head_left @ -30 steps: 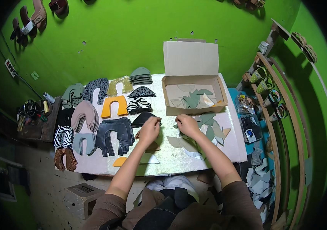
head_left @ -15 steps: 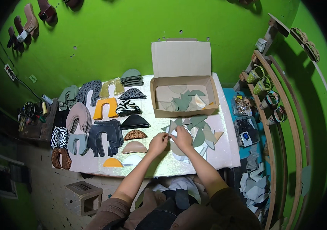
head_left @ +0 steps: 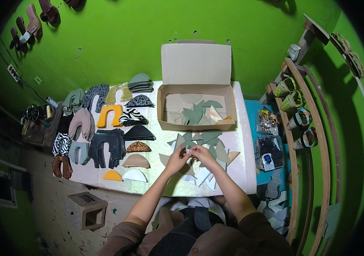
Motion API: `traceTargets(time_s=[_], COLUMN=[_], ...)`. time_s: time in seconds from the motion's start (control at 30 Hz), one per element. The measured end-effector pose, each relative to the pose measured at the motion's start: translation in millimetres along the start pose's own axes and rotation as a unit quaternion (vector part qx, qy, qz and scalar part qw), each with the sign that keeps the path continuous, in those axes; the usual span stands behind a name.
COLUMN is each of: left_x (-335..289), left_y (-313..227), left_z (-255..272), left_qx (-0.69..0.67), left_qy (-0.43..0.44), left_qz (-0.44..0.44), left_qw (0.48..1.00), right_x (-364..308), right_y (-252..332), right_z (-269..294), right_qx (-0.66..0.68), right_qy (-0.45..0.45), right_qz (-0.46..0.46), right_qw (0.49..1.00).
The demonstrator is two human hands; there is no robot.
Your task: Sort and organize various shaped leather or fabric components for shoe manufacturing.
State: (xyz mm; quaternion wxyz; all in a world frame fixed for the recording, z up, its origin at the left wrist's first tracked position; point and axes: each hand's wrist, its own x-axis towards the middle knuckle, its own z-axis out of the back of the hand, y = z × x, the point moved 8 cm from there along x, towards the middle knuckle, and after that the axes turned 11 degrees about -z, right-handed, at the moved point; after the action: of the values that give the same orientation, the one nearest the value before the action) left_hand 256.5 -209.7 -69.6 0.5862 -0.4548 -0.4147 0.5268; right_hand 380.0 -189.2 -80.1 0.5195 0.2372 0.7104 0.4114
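Observation:
My left hand point(head_left: 177, 159) and my right hand point(head_left: 203, 155) meet over the pile at the table's right part. Their fingers are pinched together at the tips; whatever is between them is too small or hidden to name. Below and beyond them lie loose grey-green cut pieces point(head_left: 211, 136), some pointed, some curved. A beige piece point(head_left: 233, 156) lies to their right, and white pieces point(head_left: 203, 177) lie nearer me, between my forearms. One green pointed piece point(head_left: 164, 159) shows just left of my left hand. Behind the pile, an open cardboard box point(head_left: 197, 127) holds more green, beige and white pieces.
Stacks of half-round pieces point(head_left: 139, 135) in several colours line the table's middle. Arch-shaped stacks point(head_left: 106, 147) stand farther left. Plastic tubs point(head_left: 269, 151) sit on the right, beside a wooden rack point(head_left: 295, 100) with shoes. A wooden stool point(head_left: 86, 210) stands on the floor at left.
My view has shifted a little, so the table and box appear farther left. My hands have come together, fingertips meeting, where they were slightly apart before.

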Motion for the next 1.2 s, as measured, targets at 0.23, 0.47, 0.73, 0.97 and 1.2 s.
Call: traceTargets(time_s=[0.23, 0.47, 0.73, 0.97, 1.2], left_x=[3, -24, -65, -111, -159], left_y=[2, 19, 21, 28, 52], left_z=[-16, -11, 1, 41, 92], left_qx=[-0.008, -0.290, -0.261, -0.141, -0.177], left_qy=[0.030, -0.106, -0.100, -0.114, -0.160], left_qz=[0.033, 0.140, 0.158, 0.139, 0.211], left_qw=[0.999, 0.941, 0.947, 0.974, 0.948], right_x=[-9, -28, -19, -29, -28], right_y=[18, 18, -24, -39, -45], right_z=[7, 28, 10, -37, -101], right_qx=[-0.079, -0.236, -0.206, -0.212, -0.254], right_qy=[0.044, -0.081, 0.025, 0.055, 0.053], right_qz=[0.068, 0.123, 0.022, 0.001, 0.059], right_qw=[0.994, 0.960, 0.978, 0.976, 0.964])
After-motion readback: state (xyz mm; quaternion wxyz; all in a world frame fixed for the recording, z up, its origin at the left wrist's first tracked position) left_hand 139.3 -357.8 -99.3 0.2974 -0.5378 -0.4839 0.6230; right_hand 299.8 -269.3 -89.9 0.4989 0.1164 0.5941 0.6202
